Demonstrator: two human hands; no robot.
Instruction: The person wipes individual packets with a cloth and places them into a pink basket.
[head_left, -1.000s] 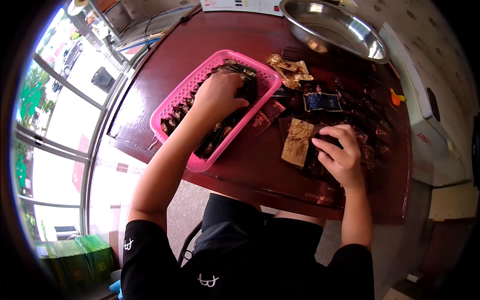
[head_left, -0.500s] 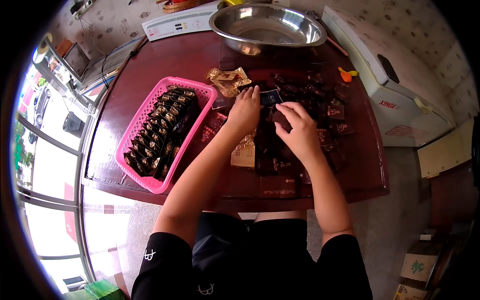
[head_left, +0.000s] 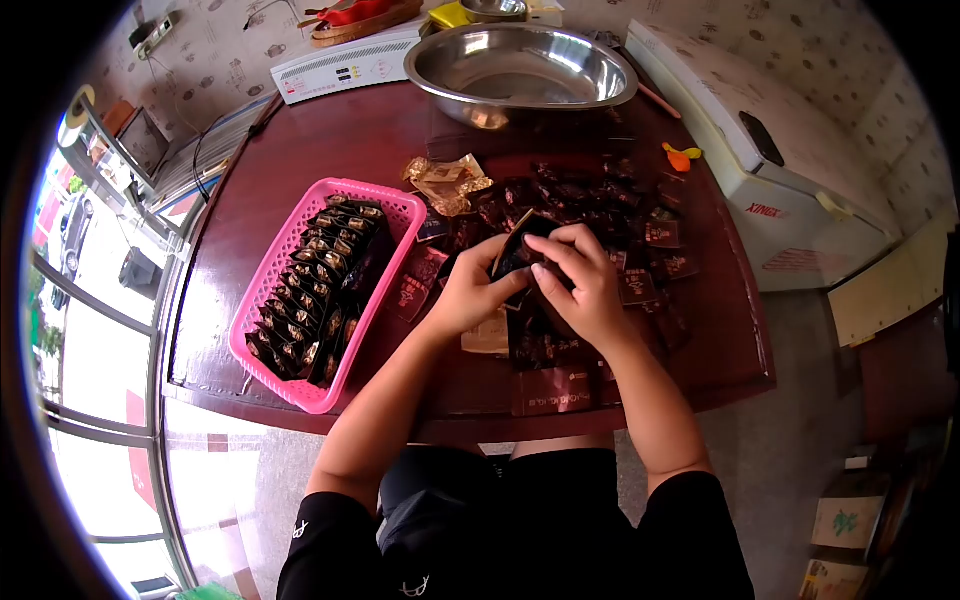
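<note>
Between my two hands is a small dark packet (head_left: 514,252) with a gold edge. My left hand (head_left: 474,289) grips its left side, thumb against fingers. The fingers of my right hand (head_left: 580,283) pinch its right side near the top. Under and behind the hands, many dark wrapped packets (head_left: 575,195) lie spread on the red table. A gold packet (head_left: 487,333) lies below my left hand, partly hidden by it. To the left, a pink basket (head_left: 391,285) holds a row of dark packets with gold print. Crumpled gold wrappers (head_left: 447,184) lie behind my hands.
A large steel basin (head_left: 520,70) stands at the back of the red table (head_left: 330,140), beside a white appliance (head_left: 348,62). An orange and yellow object (head_left: 681,157) lies at the right. A white freezer (head_left: 770,175) with a black phone on it stands beyond the right edge.
My left hand has moved from the basket to the middle of the table and now holds a dark packet together with my right hand. The camera view has shifted.
</note>
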